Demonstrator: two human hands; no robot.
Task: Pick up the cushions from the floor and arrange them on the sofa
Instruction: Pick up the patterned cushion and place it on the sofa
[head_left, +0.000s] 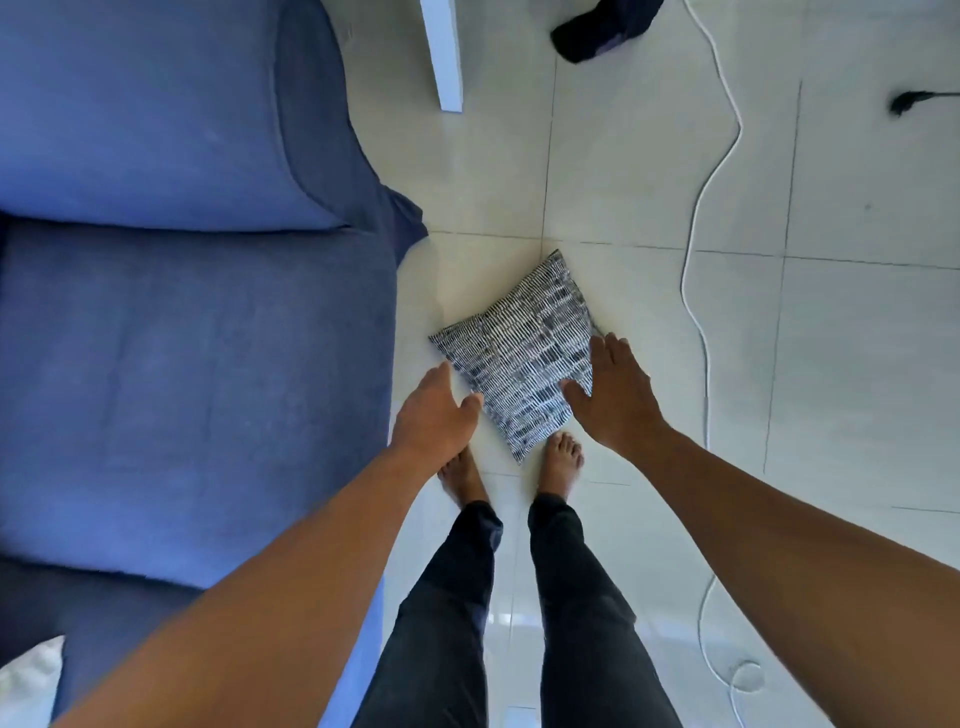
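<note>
Both arms reach straight down toward a black-and-white patterned cushion (524, 353) lying on the tiled floor (857, 364) beside the blue sofa (197, 364). The left hand (434, 415) and right hand (615, 392) flank its near edges, fingers spread, grasping nothing.

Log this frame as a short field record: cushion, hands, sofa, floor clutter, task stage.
cushion: patterned cushion flat on tiled floor, beside sofa
left hand: open, at cushion's left edge
right hand: open, at its right edge
grasp: not closed yet
floor clutter: white cable, dark cloth
task stage: reaching to pick up
</note>
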